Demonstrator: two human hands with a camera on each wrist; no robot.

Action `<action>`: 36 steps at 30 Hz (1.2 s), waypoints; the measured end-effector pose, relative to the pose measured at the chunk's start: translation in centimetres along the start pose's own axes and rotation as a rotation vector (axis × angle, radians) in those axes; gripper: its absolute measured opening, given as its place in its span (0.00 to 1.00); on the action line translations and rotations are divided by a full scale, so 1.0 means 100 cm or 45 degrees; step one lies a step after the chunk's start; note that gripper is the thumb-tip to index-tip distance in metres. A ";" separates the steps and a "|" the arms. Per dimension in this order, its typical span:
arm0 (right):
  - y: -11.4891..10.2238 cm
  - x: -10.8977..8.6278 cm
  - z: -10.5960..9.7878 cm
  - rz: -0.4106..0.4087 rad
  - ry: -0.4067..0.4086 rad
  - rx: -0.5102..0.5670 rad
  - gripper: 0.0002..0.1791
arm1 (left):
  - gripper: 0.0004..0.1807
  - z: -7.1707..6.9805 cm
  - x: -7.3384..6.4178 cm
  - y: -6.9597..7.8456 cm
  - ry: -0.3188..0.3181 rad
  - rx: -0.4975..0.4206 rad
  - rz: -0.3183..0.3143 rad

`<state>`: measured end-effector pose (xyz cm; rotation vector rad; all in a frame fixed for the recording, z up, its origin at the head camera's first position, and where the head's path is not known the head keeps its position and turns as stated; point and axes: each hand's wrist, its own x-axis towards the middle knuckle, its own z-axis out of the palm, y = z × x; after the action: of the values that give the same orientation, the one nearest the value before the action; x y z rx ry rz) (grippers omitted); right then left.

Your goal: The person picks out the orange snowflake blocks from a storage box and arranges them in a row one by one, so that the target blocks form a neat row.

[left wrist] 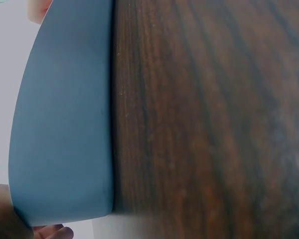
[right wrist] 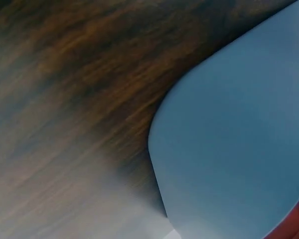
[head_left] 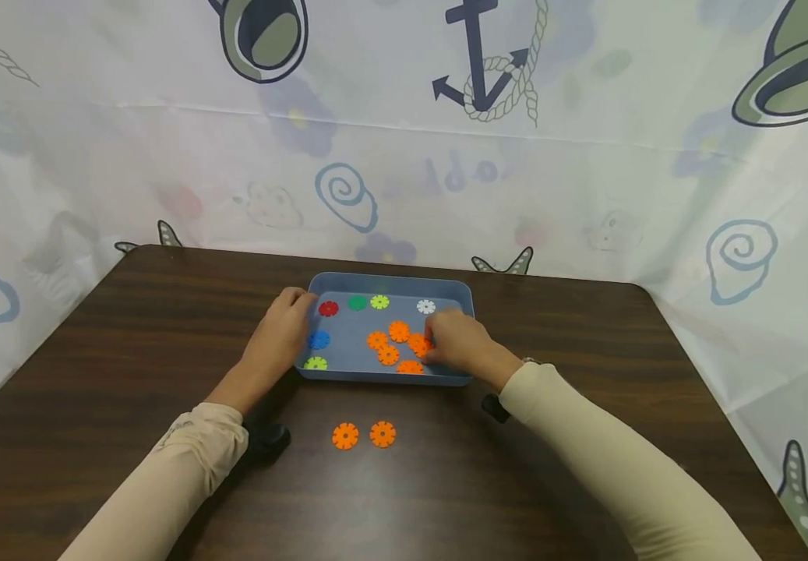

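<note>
Well, my left hand (head_left: pixel 279 331) grips the left end of the blue-grey tray (head_left: pixel 349 331), fingers bent at its rim, while my right hand (head_left: pixel 458 340) reaches over the right side, fingers pointing down at the orange discs (head_left: pixel 399 332); I cannot tell whether they pinch one or only touch it. These discs lie in a loose cluster on the tray floor, right of centre. Along the back sit a red disc (head_left: pixel 329 309), a green disc (head_left: pixel 358 302), a yellow-green disc (head_left: pixel 379 301) and a white disc (head_left: pixel 426 306), and near my left hand are a blue disc (head_left: pixel 319 340) and a second yellow-green disc (head_left: pixel 315 363). In front of the tray, on the dark wooden table (head_left: pixel 95 389), two loose orange discs (head_left: pixel 345 435) lie flat, side by side and just apart
</note>
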<state>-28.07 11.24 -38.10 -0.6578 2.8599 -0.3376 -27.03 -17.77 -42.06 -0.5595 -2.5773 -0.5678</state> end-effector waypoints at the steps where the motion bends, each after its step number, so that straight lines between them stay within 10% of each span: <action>1: 0.000 0.001 0.001 -0.006 0.003 -0.010 0.15 | 0.15 0.000 0.000 0.000 0.003 -0.001 0.001; 8: -0.011 -0.014 -0.009 -0.025 0.067 -0.143 0.15 | 0.14 0.000 -0.005 0.002 0.002 0.004 -0.011; 12: -0.032 -0.050 -0.019 -0.201 0.141 -0.206 0.14 | 0.15 -0.002 -0.003 0.002 0.000 0.004 -0.024; 20: -0.044 -0.097 0.019 -0.406 0.043 -0.323 0.14 | 0.15 -0.006 -0.002 0.004 -0.027 0.031 -0.075; 28: -0.042 -0.098 0.030 -0.412 0.031 -0.355 0.14 | 0.15 -0.003 -0.003 0.007 -0.063 0.000 -0.097; 36: -0.040 -0.058 -0.018 -0.218 0.066 -0.222 0.17 | 0.15 0.000 -0.002 0.008 0.000 0.033 -0.018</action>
<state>-21.76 10.64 -34.64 -0.9431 2.9117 -0.1313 -26.48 -17.20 -41.90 -0.5329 -2.5868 -0.5380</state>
